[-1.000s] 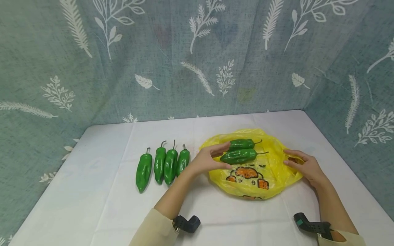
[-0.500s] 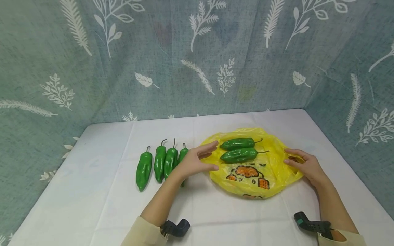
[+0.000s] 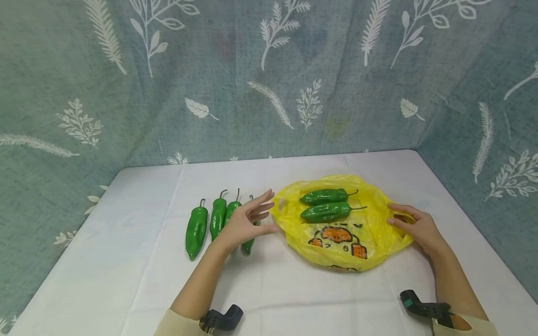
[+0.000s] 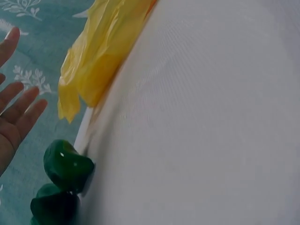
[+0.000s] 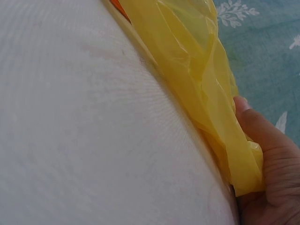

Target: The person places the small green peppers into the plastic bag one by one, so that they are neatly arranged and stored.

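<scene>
A yellow plastic bag (image 3: 376,233) with an orange-and-black print lies flattened on the white table. Two green peppers (image 3: 325,212) rest side by side on it, stems pointing right. My right hand (image 3: 420,229) pinches the bag's right edge; in the right wrist view the thumb lies against the bunched plastic. My left hand (image 3: 241,223) hovers with fingers spread and nothing in its grasp, left of the bag. It partly hides the row of loose green peppers below it, including the rightmost pepper (image 3: 248,246). The left wrist view shows a pepper (image 4: 68,166) beneath the fingers.
Farthest left in the row lies another green pepper (image 3: 196,232), slightly apart, with a pepper (image 3: 218,217) beside it. A patterned teal cloth (image 3: 235,93) rises behind and at both sides of the white table (image 3: 294,303).
My left hand has moved left, away from the two peppers on the bag to above the loose peppers. The right hand has stayed at the bag's edge.
</scene>
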`<control>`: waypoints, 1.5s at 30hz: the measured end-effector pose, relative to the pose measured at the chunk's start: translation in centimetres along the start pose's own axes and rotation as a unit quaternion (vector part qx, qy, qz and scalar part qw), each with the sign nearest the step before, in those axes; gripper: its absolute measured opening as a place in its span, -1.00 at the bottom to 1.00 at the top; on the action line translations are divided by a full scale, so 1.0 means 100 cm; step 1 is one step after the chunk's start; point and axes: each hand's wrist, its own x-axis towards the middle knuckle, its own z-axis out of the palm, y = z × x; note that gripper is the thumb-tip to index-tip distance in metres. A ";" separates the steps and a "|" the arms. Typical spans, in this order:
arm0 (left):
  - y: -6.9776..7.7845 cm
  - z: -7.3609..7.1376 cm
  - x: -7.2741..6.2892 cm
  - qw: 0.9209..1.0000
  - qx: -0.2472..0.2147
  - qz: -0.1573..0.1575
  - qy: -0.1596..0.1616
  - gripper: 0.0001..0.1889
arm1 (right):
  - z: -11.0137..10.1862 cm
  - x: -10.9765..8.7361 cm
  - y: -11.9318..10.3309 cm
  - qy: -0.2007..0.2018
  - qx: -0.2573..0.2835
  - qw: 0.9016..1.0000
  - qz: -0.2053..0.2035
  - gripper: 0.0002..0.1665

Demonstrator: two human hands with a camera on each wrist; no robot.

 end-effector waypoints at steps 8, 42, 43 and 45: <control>-0.002 -0.017 -0.017 0.998 0.042 0.028 0.026 -0.11 | 0.000 0.001 -0.002 -0.001 -0.001 1.000 0.005 -0.21; -0.023 -0.079 -0.074 0.979 0.143 0.044 0.141 -0.10 | -0.002 0.003 0.003 0.006 -0.007 1.000 -0.003 -0.24; -0.023 -0.082 -0.076 0.978 0.145 0.035 0.144 -0.10 | -0.002 0.003 0.004 0.008 -0.008 1.000 -0.005 -0.24; -0.025 -0.086 -0.078 0.977 0.153 0.020 0.150 -0.09 | -0.002 0.002 0.005 0.011 -0.010 1.000 -0.009 -0.25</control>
